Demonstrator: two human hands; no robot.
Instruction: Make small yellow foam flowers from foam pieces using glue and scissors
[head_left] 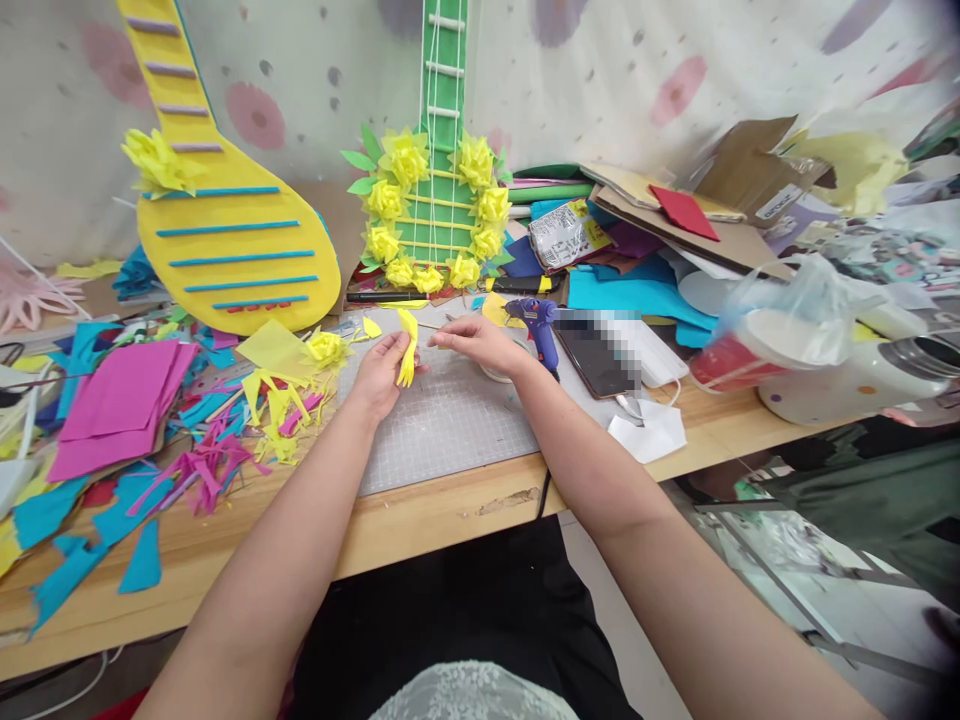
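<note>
Crinkled bright yellow paper (407, 352), narrow-waisted and splayed below, stands pinched in the fingers of the left hand (377, 378) over a gray gridded mat (457, 420) on a wooden table (442, 510) before a flower-printed backdrop (315, 50), the right hand (481, 341) near it, fingers close together, their hold impossible to tell.

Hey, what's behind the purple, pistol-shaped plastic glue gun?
Just behind the purple plastic glue gun lies a slim black-and-yellow tool. Whatever the gun's body covers can't be seen.
</note>
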